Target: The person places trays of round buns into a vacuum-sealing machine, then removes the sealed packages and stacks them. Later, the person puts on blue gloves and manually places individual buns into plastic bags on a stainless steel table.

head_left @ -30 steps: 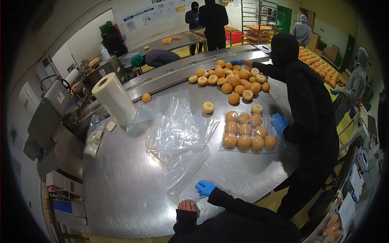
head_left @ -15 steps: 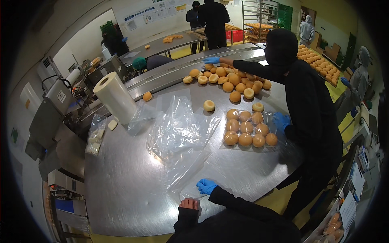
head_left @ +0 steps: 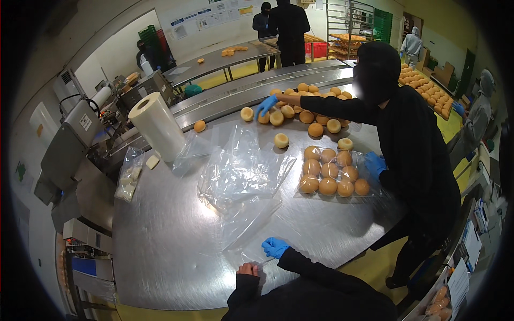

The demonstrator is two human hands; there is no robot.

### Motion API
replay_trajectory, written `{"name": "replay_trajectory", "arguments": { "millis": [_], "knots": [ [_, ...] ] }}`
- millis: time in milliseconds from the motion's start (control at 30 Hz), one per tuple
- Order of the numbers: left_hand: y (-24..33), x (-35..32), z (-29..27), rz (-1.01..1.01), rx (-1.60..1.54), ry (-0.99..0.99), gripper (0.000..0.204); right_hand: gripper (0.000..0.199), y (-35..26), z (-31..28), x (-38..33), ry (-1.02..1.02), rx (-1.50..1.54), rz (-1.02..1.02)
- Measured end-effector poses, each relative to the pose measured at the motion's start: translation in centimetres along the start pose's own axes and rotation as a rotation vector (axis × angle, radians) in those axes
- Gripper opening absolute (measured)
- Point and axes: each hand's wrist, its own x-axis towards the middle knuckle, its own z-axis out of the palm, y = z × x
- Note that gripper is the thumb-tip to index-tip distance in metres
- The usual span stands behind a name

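My left hand (head_left: pixel 248 269) is bare and rests at the near table edge, its fingers curled in. Just right of it and slightly farther off, my right hand (head_left: pixel 275 247) wears a blue glove, its fingers closed together. Whatever either hand holds is too small or hidden to make out. Clear plastic bags (head_left: pixel 238 179) lie flat and overlapping on the steel table (head_left: pixel 160 251), the nearest reaching toward both hands. At the right, a clear bag packed with round buns (head_left: pixel 329 172) lies by a co-worker's gloved hand (head_left: pixel 376 165).
The co-worker (head_left: pixel 423 134) stands at the right side, another gloved hand (head_left: pixel 266 106) on the loose bun pile (head_left: pixel 306 116). A plastic film roll (head_left: pixel 157 125) stands at the left beside a small bag of pale pieces (head_left: pixel 128 179). A conveyor (head_left: pixel 214 96) runs behind.
The co-worker's reaching hand has come nearer and to the left, onto buns at the pile's left side. My own hands have hardly moved; the whole view has shifted slightly.
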Motion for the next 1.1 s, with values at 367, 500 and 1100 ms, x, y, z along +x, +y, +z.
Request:
{"name": "replay_trajectory", "arguments": {
  "millis": [367, 500, 1100],
  "knots": [
    [1.0, 0.0, -0.6, 0.256, 0.225, -0.109, 0.021, 0.030, 0.3, -1.0, -0.4, 0.235, -0.391, -0.458],
    [-1.1, -0.8, 1.6, 0.278, 0.253, -0.044, 0.016, 0.039, -5.8, -4.1, 1.3, 0.473, -0.566, -0.486],
    [0.5, 0.4, 1.2, 0.072, 0.108, -0.045, 0.015, 0.075, -19.4, -19.3, 22.1, 0.779, -1.363, -0.158]
  ]
}}
